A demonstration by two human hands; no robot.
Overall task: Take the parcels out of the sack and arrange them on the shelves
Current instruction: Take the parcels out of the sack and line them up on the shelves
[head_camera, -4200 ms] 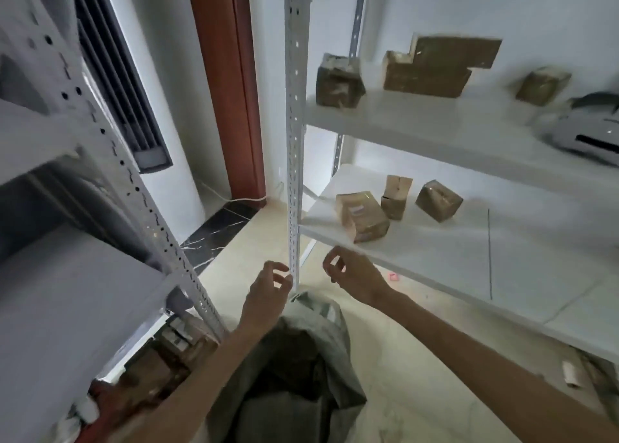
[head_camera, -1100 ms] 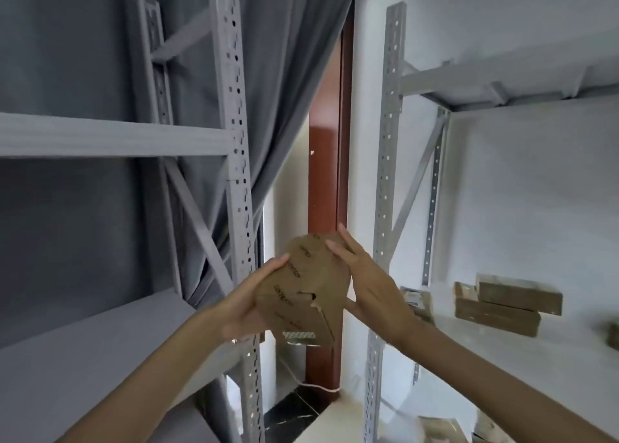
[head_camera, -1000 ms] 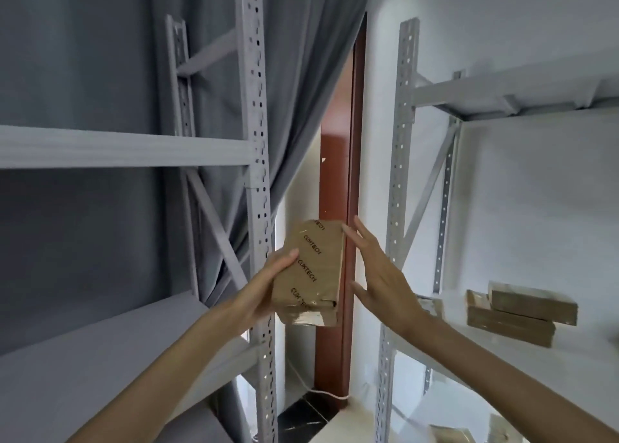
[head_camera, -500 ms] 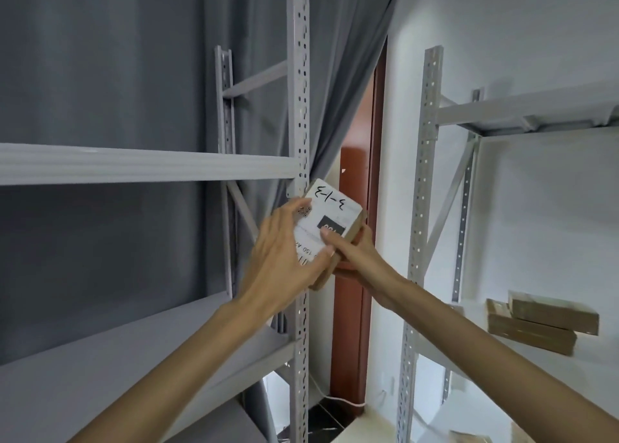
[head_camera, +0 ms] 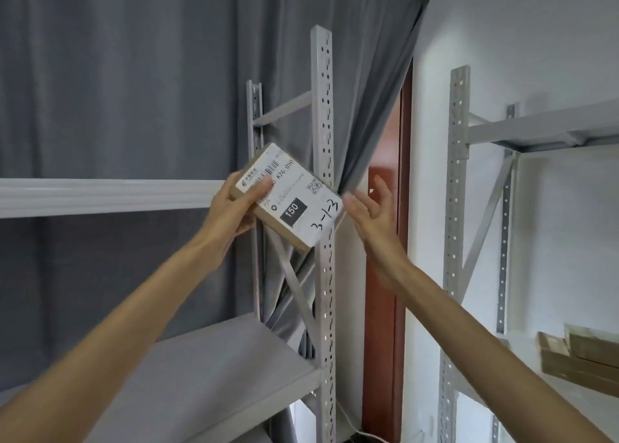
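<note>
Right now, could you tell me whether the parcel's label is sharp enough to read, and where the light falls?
Head view: the parcel label is sharp, "150" legible; the right hand slightly soft; the wall on the right bright, the curtain dim; wide-angle bending at the edges.

Parcel (head_camera: pixel 288 196) before upright (head_camera: pixel 323 275) (curtain (head_camera: pixel 150 73) behind).

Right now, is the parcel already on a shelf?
No. The parcel is in the air, tilted, gripped by the left hand before the upright post.

Between the grey upper shelf beam (head_camera: pixel 110 197) and the bare grey lower shelf board (head_camera: pixel 201 369) lies an open bay. The perforated grey steel upright (head_camera: pixel 323 114) and its diagonal brace (head_camera: pixel 294 288) bound its right side.
</note>
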